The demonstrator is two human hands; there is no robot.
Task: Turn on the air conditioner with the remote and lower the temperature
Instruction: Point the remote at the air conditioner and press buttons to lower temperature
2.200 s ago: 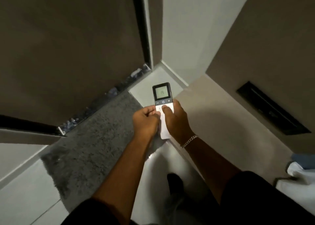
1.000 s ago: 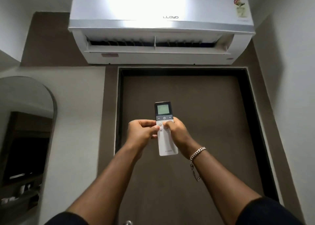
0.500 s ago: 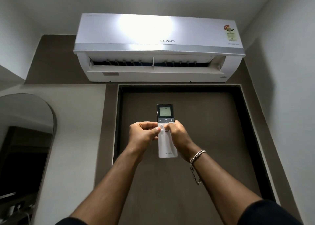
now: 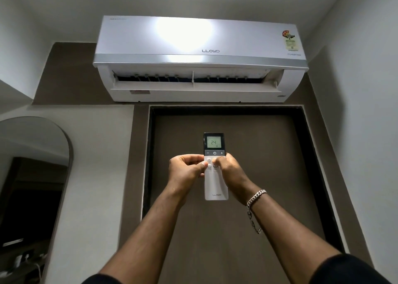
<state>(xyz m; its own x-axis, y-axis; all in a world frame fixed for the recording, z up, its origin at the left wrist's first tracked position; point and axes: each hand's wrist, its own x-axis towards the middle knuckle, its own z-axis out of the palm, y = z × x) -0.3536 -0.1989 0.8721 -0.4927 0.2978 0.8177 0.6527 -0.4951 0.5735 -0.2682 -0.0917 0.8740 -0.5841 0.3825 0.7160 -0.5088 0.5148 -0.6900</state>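
A white wall-mounted air conditioner hangs above a brown door, its bottom flap swung open so the dark vent slats show. I hold a slim white remote upright in front of the door, pointing up at the unit. Its lit screen reads 24. My left hand grips the remote's left edge, thumb on a round button. My right hand, with a silver chain bracelet at the wrist, grips the right edge, thumb over the buttons below the dark minus, power and plus strip.
The brown door in a dark frame fills the wall ahead. An arched mirror hangs on the left wall. A plain white wall closes in on the right.
My view swung up from the floor to the air conditioner and kept tilting, so the unit sits lower in frame. Both hands stayed on the remote, raised toward the unit.
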